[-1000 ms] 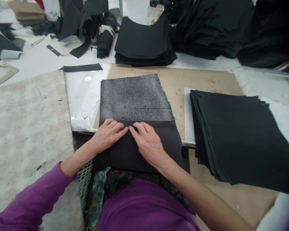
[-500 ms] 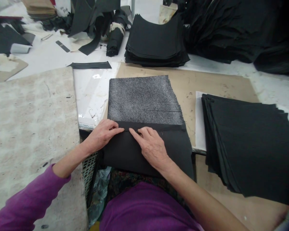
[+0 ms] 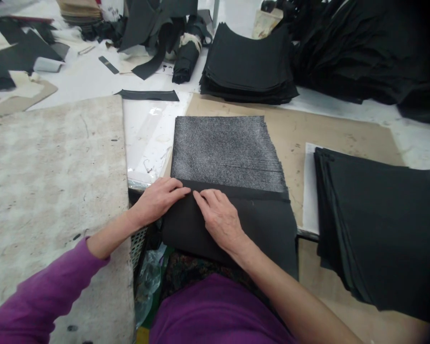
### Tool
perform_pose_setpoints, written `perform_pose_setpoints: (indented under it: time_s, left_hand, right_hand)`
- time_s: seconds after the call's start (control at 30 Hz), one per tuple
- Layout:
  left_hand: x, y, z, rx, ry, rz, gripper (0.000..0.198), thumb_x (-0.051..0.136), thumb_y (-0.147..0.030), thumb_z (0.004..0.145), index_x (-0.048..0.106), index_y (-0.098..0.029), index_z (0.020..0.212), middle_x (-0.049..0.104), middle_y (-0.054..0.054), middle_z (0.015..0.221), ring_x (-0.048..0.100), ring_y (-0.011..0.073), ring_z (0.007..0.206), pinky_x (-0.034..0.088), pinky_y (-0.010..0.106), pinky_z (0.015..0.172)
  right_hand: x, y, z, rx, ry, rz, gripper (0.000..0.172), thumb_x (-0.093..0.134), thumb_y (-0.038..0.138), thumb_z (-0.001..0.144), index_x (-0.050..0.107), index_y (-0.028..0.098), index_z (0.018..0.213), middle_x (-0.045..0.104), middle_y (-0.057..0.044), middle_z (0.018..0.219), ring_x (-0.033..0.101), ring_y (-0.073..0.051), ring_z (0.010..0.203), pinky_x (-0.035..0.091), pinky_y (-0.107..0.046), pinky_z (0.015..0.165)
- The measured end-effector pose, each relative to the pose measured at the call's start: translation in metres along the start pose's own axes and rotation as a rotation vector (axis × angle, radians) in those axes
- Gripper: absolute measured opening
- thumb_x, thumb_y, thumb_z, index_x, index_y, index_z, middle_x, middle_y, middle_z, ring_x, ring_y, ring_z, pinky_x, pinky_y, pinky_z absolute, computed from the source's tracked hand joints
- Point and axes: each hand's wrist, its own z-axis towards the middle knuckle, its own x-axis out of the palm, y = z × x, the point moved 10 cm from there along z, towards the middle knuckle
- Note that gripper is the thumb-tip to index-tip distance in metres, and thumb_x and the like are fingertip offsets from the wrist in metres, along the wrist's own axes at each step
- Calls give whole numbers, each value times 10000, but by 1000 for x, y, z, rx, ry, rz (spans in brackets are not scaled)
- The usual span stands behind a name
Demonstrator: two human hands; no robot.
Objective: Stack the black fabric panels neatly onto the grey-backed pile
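A stack of sheets with speckled grey faces and stepped edges (image 3: 222, 148) lies in front of me. Across its near part is a plain black sheet (image 3: 261, 229), with a narrow strip folded along its far edge; its near part hangs over the table's edge. My left hand (image 3: 159, 199) is closed at the fold's left end, thumb and fingers pressed on the strip. Just to its right, my right hand (image 3: 222, 217) is also closed, its bent fingertips on the same fold. The tips of both hands nearly meet.
To the right, a pile of black sheets (image 3: 376, 224) overhangs the table edge. Another black stack (image 3: 249, 67) stands at the back, beside a tied black roll (image 3: 186, 64). A stained pale board (image 3: 57, 181) lies left. Brown card (image 3: 290, 129) lies under the work.
The view has swung slightly left, so everything sits farther right. My right hand has shifted left along the fold, and its outstretched index finger has drawn in. My left hand stays at the fold.
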Motion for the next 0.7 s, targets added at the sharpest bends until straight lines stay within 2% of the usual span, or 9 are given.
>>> perform_pose_setpoints:
  time_s: [0.1,0.23,0.33,0.57,0.7]
  left_hand:
    - [-4,22,-9,-118,-55,-218,261,484,-266,1029,617,-217,1248,623,68,1057,597,168,988,516,305,845]
    - [-9,26,-15,-107,-59,-277,239,480,-258,1029,649,-227,1196,607,51,1005,595,146,936,517,268,792]
    - [-9,22,-17,-64,-42,-219,248,463,-226,1028,642,-217,1199,613,59,1016,589,155,952,513,284,812]
    - [-7,8,-22,52,-17,105,251,483,-194,1013,640,-203,1209,638,72,1044,580,181,929,478,329,829]
    - [-11,-2,-22,121,8,161,286,479,-160,1008,618,-190,1256,657,83,1063,602,186,962,475,343,866]
  right_hand:
    - [3,-1,-1,8,2,2,387,420,96,999,579,119,1351,633,-114,1078,519,-236,1023,474,-377,886]
    - [4,0,-2,-8,31,-16,446,438,98,995,523,164,1428,629,-101,1090,509,-236,1025,463,-372,879]
    - [5,1,-1,-16,48,-19,456,456,107,989,520,188,1434,626,-100,1093,504,-238,1025,459,-377,869]
    - [6,5,1,-60,78,-44,437,457,124,997,526,175,1425,620,-89,1050,495,-240,1021,447,-384,857]
    - [6,9,2,-89,83,-79,418,466,156,1005,527,156,1419,616,-89,1026,485,-252,1024,443,-398,875]
